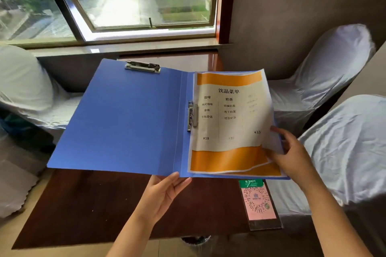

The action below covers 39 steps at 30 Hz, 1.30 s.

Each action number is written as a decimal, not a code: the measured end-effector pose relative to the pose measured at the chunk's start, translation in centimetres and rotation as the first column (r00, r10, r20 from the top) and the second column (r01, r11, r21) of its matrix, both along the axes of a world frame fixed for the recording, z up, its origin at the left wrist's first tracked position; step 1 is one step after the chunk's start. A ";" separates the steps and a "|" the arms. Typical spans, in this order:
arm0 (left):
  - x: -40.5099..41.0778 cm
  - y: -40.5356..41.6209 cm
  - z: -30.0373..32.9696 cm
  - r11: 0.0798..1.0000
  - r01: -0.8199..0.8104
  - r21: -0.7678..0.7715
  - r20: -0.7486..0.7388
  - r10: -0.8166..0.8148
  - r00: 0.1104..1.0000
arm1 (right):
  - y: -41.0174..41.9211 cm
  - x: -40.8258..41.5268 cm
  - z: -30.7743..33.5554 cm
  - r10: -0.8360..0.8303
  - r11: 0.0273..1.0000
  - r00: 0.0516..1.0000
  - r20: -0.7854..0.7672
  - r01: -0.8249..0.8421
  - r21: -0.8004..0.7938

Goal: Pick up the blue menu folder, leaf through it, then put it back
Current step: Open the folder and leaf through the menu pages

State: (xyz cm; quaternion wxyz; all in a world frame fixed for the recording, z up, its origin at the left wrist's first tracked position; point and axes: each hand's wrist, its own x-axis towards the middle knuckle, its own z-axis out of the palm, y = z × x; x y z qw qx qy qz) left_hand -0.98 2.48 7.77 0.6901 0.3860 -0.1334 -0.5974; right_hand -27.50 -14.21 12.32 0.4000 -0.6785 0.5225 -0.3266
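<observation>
The blue menu folder (125, 119) is held open above the dark wooden table (87, 204). Its bare inner cover lies to the left, with a metal clip at the top. On the right side are menu pages (227, 123) with orange bands and printed text, clamped at the spine. My left hand (165, 192) supports the folder from below near the spine, fingers under its front edge. My right hand (292, 154) grips the right edge of the folder and pinches the lifted edge of the top page, which curls up.
A pink and green QR code card in a clear stand (259, 202) lies on the table's right side. Chairs in white covers (342, 81) stand to the right and left (23, 89). A window and sill (125, 46) are behind the table.
</observation>
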 end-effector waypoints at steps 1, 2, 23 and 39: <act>-0.2 -0.2 0.0 1.000 0.004 0.000 -0.002 -0.004 1.000 | 0.1 0.4 0.2 -0.074 0.992 0.988 -0.138 0.060 -0.109; -0.4 -0.3 0.0 1.000 0.004 -0.001 -0.003 -0.004 1.000 | 0.3 0.8 0.4 -0.156 0.969 0.950 -0.270 0.094 -0.230; -2.4 -0.5 1.0 0.998 -0.001 -0.064 0.147 0.011 0.989 | 10.4 13.1 0.3 0.349 0.767 0.757 -0.552 -0.569 -0.296; -0.4 0.1 -0.3 0.996 -0.052 -0.078 -0.164 0.039 0.986 | 1.6 -2.9 4.8 0.238 0.950 0.945 0.225 -0.275 0.150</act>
